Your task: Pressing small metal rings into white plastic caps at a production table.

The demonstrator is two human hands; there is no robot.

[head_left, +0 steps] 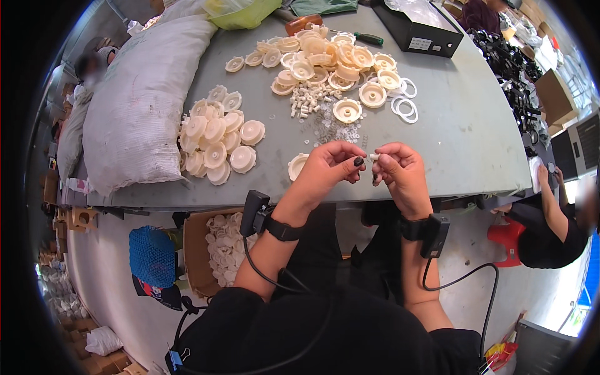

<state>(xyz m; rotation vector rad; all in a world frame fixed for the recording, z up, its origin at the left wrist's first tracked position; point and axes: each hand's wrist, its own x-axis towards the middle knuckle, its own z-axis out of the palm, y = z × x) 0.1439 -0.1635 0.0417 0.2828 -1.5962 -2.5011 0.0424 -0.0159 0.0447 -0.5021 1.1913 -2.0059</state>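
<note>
My left hand (329, 167) and my right hand (400, 170) meet over the near edge of the grey table (462, 144). Both pinch a small white plastic piece (373, 157) between their fingertips. A cream plastic disc (297, 165) lies flat just left of my left hand. Beyond my hands lie small white tubes (310, 100) and tiny clear rings (334, 130). A heap of cream discs (331, 59) sits further back, and a second group of discs (217, 137) lies at the left.
A large white sack (140, 100) lies on the table's left side. A black box (415, 28) and a screwdriver (362, 37) sit at the back. A cardboard box of discs (215, 247) stands on the floor. Another person (553, 219) sits at the right.
</note>
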